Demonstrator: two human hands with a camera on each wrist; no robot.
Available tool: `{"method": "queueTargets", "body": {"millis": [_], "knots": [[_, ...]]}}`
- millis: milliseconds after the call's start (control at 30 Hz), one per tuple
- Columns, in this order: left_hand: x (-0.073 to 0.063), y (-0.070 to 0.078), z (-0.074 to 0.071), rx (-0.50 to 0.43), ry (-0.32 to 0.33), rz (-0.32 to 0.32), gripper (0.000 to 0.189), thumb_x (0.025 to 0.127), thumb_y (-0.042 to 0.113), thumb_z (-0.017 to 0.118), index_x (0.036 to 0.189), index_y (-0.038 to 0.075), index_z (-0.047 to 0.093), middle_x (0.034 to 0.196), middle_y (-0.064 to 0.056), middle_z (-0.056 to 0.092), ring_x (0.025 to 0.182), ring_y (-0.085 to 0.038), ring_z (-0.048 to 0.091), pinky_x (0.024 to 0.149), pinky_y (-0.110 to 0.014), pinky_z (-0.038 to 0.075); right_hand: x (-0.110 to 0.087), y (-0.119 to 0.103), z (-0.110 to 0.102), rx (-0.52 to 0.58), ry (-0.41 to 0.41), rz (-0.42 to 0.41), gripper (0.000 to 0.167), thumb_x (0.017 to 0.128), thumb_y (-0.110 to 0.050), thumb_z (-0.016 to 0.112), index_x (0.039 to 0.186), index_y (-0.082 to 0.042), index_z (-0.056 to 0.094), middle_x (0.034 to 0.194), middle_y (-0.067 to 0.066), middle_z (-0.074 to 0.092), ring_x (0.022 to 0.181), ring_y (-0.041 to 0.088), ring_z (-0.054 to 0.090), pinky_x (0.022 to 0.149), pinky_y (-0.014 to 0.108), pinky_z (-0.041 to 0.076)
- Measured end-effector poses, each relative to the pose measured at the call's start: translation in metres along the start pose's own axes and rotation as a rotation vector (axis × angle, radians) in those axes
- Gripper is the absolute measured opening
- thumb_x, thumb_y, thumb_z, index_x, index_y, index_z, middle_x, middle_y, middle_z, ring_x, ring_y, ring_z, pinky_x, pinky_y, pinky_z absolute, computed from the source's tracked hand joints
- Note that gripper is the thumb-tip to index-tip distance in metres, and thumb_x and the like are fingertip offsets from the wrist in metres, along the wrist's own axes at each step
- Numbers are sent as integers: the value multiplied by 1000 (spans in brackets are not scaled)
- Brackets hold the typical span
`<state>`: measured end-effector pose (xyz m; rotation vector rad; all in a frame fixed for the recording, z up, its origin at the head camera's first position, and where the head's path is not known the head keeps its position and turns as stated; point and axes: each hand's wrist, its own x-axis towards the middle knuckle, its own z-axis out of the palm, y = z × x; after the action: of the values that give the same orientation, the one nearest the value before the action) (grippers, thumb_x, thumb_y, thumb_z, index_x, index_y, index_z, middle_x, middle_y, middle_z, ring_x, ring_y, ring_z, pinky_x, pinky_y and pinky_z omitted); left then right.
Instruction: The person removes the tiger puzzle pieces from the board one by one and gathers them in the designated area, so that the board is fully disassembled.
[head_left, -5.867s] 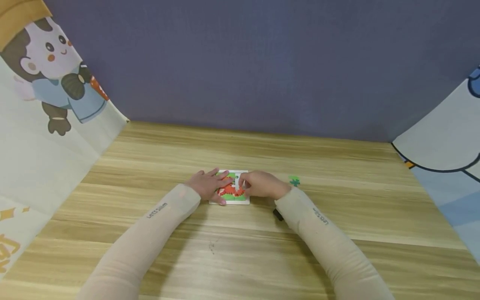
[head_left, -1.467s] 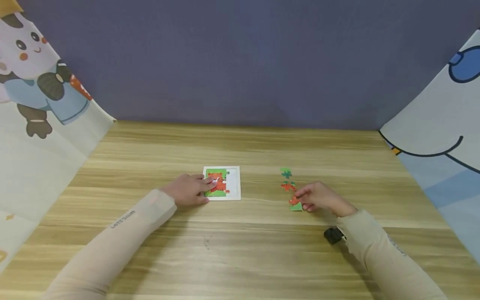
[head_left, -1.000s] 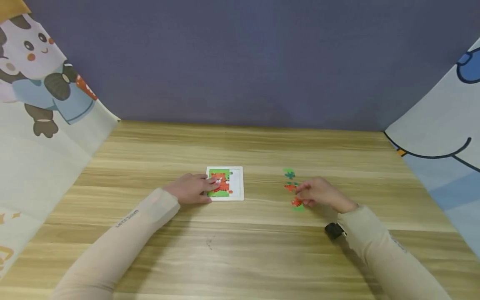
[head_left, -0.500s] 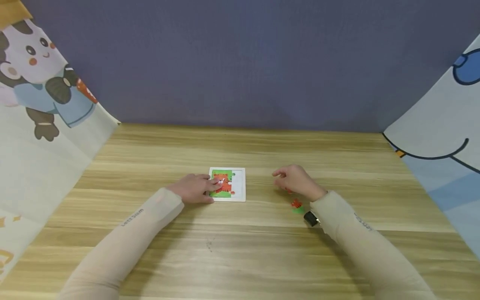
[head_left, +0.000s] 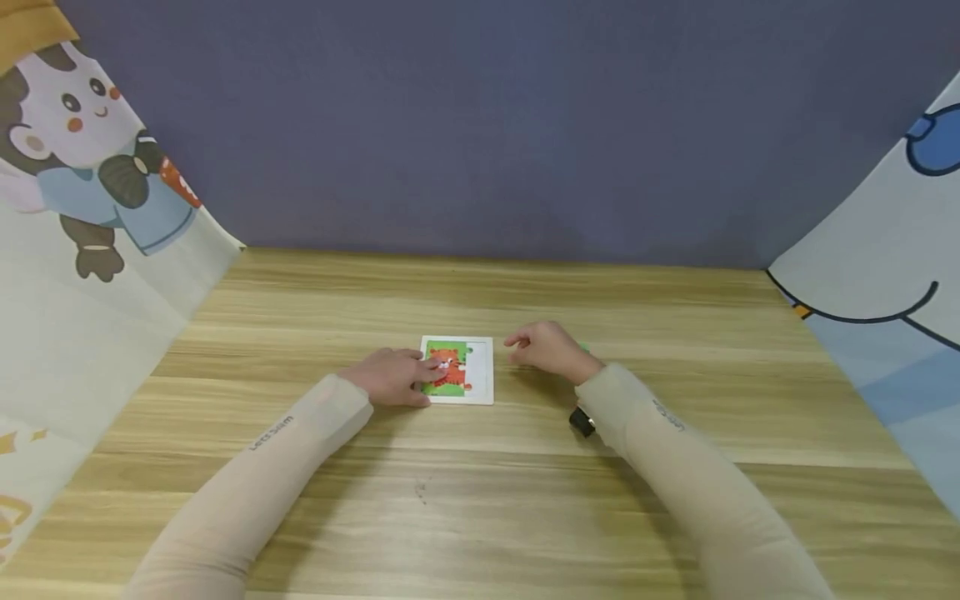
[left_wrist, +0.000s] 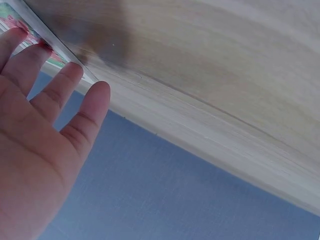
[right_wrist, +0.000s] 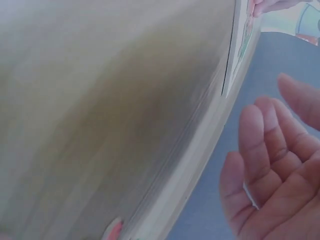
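Observation:
A small tiger jigsaw puzzle (head_left: 453, 387) in a white frame lies on the table; its right-hand strip shows bare white backing. My left hand (head_left: 390, 377) rests on the frame's left side, fingers spread over the picture. To the right of the frame, my right hand (head_left: 551, 348) hovers with bent fingers. In the right wrist view the thumb stands apart from the fingers and nothing shows between them. A green bit of a loose puzzle piece (head_left: 584, 347) peeks out behind this hand. A red piece (right_wrist: 114, 230) shows at the bottom of the right wrist view.
The wooden table (head_left: 450, 517) runs back to a dark blue-grey panel (head_left: 480, 125). Cartoon-printed sheets (head_left: 97, 192) stand at both sides. A black wrist camera (head_left: 582, 422) sits under my right wrist.
My right hand takes pieces from the frame's right side to the table at right, lets go of them, then comes back left towards the frame. My left hand stays on the puzzle.

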<state>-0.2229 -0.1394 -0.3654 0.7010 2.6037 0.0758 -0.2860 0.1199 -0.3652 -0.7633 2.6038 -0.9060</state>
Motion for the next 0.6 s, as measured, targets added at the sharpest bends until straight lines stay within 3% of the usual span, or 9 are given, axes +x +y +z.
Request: {"method": "queueTargets", "body": {"millis": [200,433,600], "knots": [[2,1,0,18,-2,3,56,95,35,60,145,15,44,152,-5,35,138,-35,31,107,-54,30,7,-4,3,64,-12,37,28,85,-8,68,110,5,69,88,10,71,71,11,58,67,26,49],[5,5,-2,45,4,12,57,93,34,62,144,13,46,151,-6,37,137,-35,34,107,-52,32,15,-3,9,70,-20,51,27,85,-7,68,109,5,70,73,6,68,54,7,52,56,22,45],[3,5,-3,39,-15,-3,56,93,34,62,143,13,46,152,-6,35,138,-34,33,108,-52,31,22,-11,16,31,-31,67,26,85,-8,68,109,2,71,90,9,72,58,8,56,62,23,49]]}}
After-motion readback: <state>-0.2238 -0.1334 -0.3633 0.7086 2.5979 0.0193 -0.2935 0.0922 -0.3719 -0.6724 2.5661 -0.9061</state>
